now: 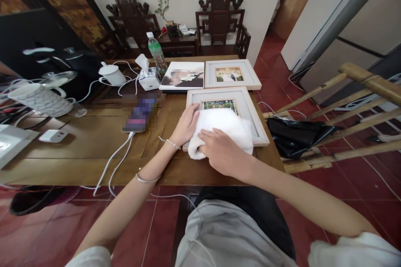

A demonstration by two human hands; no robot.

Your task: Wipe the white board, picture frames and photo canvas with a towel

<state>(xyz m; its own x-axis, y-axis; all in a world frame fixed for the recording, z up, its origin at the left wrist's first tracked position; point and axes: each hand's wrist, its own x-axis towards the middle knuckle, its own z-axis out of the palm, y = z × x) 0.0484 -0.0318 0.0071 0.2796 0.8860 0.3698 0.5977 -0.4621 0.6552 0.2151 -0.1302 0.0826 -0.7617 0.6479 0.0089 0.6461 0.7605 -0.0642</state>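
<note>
A light wooden picture frame (260, 131) lies flat near the table's front right corner, its photo partly covered by a folded white cloth (227, 123). My right hand (221, 150) is closed on the cloth's near left part, pressing it onto the frame. At the frame's left edge, my left hand (187, 125) grips the rim, with the thumb beside the cloth. Behind lie a second framed picture (233, 75) and a white-edged photo panel (183, 75), side by side.
On the wooden table (94, 160) are a phone (140, 114) with a cable, a tissue box (149, 79), a green-labelled bottle (156, 52), a lidded white cup (112, 74), a patterned pitcher (44, 100) and a charger (53, 135). A bamboo chair (326, 91) stands right.
</note>
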